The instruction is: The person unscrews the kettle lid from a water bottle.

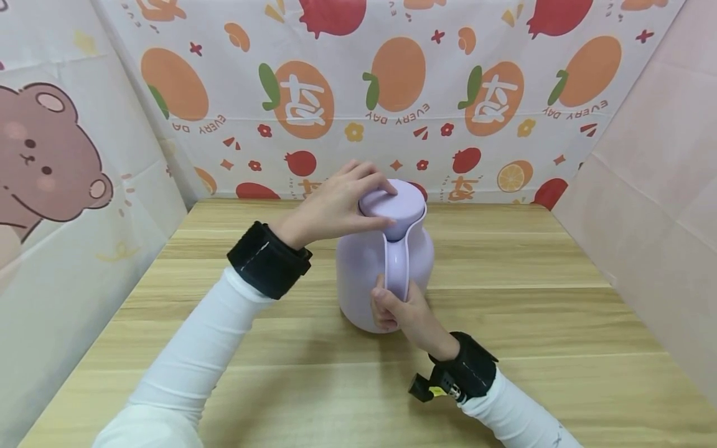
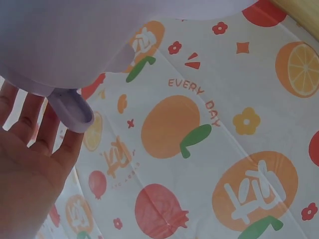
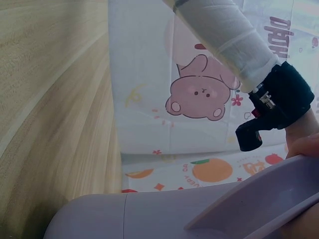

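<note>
A lavender insulated jug (image 1: 358, 274) stands upright on the wooden table. My left hand (image 1: 336, 202) grips its round lid (image 1: 399, 198) from above, thumb on the near side and fingers over the top and far side. In the left wrist view, fingers of the left hand (image 2: 30, 159) touch the lid's edge beside a protruding lavender tab (image 2: 75, 112). Lower down, my right hand (image 1: 409, 314) is wrapped around the jug's handle (image 1: 396, 267), which faces me. The right wrist view shows the jug body (image 3: 89, 214) and handle (image 3: 269, 191) close up.
The wooden table (image 1: 521, 298) stretches around the jug on all sides. A fruit-print cloth (image 1: 347, 149) hangs behind it, a bear-print cloth (image 1: 129, 168) at left, a pale cloth (image 1: 661, 186) at right. Both wrists wear black bands (image 1: 269, 260).
</note>
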A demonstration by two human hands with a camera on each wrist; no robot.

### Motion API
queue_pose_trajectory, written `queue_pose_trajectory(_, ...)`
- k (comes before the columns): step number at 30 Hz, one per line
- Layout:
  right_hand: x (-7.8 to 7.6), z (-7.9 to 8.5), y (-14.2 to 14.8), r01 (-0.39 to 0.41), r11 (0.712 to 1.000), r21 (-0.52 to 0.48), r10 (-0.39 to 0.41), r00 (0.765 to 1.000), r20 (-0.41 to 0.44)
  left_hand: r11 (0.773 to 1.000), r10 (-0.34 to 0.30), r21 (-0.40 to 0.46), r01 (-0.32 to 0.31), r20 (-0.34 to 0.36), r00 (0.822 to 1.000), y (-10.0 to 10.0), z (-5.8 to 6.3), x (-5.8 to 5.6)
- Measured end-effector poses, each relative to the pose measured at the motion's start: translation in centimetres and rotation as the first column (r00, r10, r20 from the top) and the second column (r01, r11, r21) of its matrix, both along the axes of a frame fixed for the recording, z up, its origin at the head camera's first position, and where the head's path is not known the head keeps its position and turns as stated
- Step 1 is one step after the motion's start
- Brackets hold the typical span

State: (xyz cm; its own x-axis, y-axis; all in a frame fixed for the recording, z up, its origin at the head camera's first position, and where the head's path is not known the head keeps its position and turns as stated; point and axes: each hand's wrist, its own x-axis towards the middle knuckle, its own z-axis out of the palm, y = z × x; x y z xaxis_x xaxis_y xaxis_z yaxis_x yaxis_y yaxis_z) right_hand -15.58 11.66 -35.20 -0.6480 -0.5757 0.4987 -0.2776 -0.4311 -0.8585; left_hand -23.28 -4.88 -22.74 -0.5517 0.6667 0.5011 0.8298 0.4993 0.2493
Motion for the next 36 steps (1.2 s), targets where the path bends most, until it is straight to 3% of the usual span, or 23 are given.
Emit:
queue_pose_trajectory(15, -0.1, 0.1, 0.2, 0.007, 1.0, -0.015, -0.007, 1.0, -0.002, 0.994, 0.103, -0.031, -0.106, -0.096, 0.99, 1.2, 0.2, 0.6)
queue_pose_trajectory(19, -0.1, 0.2, 0.2, 0.012, 1.0, -0.018, -0.012, 1.0, 0.004, 0.987, 0.143, -0.056, -0.154, -0.169, 0.975, 1.8, 0.3, 0.9)
queue_pose_trajectory(24, -0.2, 0.2, 0.3, 0.01, 1.0, -0.02, -0.01, 1.0, 0.014, 0.975, 0.181, -0.073, -0.211, -0.288, 0.94, 2.3, 0.1, 1.2)
queue_pose_trajectory(26, -0.2, 0.3, 0.3, 0.01, 1.0, -0.016, -0.01, 1.0, 0.016, 0.972, 0.182, -0.086, -0.218, -0.307, 0.934, 2.3, 0.1, 1.3)
queue_pose_trajectory(29, -0.1, 0.3, 0.3, 0.01, 1.0, -0.009, -0.01, 1.0, 0.019, 0.973, 0.173, -0.106, -0.203, -0.245, 0.954, 1.8, 0.3, 1.5)
queue_pose_trajectory(32, 0.0, 0.3, 0.3, 0.011, 1.0, 0.001, -0.011, 1.0, 0.022, 0.987, 0.136, -0.076, -0.143, -0.092, 0.986, 0.9, 0.5, 1.3)
queue_pose_trajectory(34, 0.1, 0.3, 0.2, 0.009, 1.0, 0.004, -0.009, 1.0, 0.027, 0.998, 0.066, -0.023, -0.066, 0.007, 0.998, 0.2, 0.5, 0.9)
queue_pose_trajectory(36, 0.2, 0.3, 0.2, 0.005, 1.0, 0.009, -0.006, 0.999, 0.034, 0.999, -0.032, 0.036, 0.029, 0.088, 0.996, -0.5, 0.4, 0.6)
